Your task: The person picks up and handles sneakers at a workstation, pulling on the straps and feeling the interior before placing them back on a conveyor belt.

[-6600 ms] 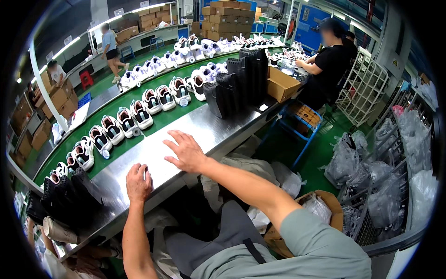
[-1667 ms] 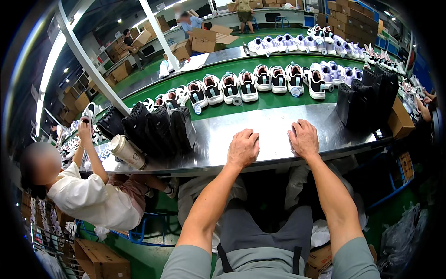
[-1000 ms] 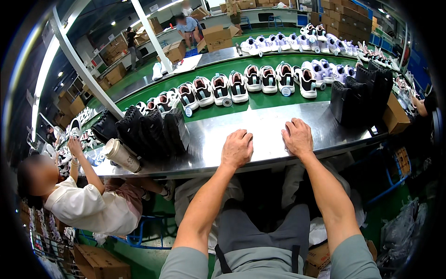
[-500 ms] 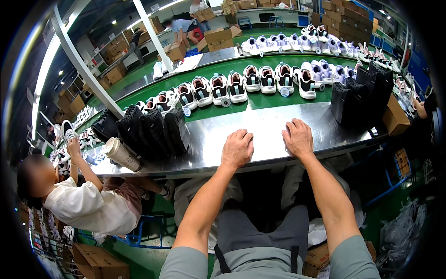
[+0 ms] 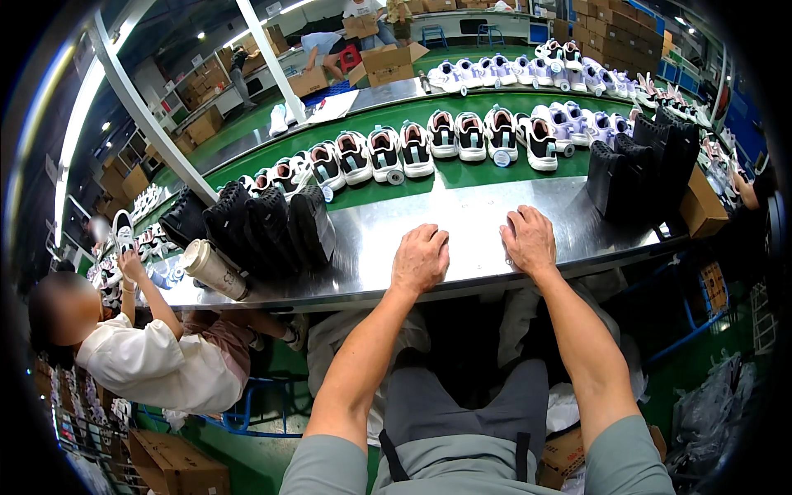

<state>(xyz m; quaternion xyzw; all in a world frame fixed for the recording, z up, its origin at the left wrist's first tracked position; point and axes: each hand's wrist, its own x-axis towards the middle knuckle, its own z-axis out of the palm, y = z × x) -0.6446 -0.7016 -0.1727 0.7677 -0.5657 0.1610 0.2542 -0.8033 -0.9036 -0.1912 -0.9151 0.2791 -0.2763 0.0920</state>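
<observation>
On the metal worktop [image 5: 472, 216], both hands [image 5: 420, 258] rest apart, backs up, loosely curled, empty.

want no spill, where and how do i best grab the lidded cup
Probably best around the lidded cup, just below its lid, left hand coming from the near side of the bench: the round shape suits wrapping, and black items crowd its right.

Mid-frame: my left hand [image 5: 420, 259], right hand [image 5: 529, 240] on the counter [image 5: 470, 219]. Behind it, shoe row [image 5: 384, 154] on belt [image 5: 466, 173]. Left of frame, cup [image 5: 216, 271] before upright pieces [image 5: 268, 227]; right of frame, carton [image 5: 703, 206].
</observation>
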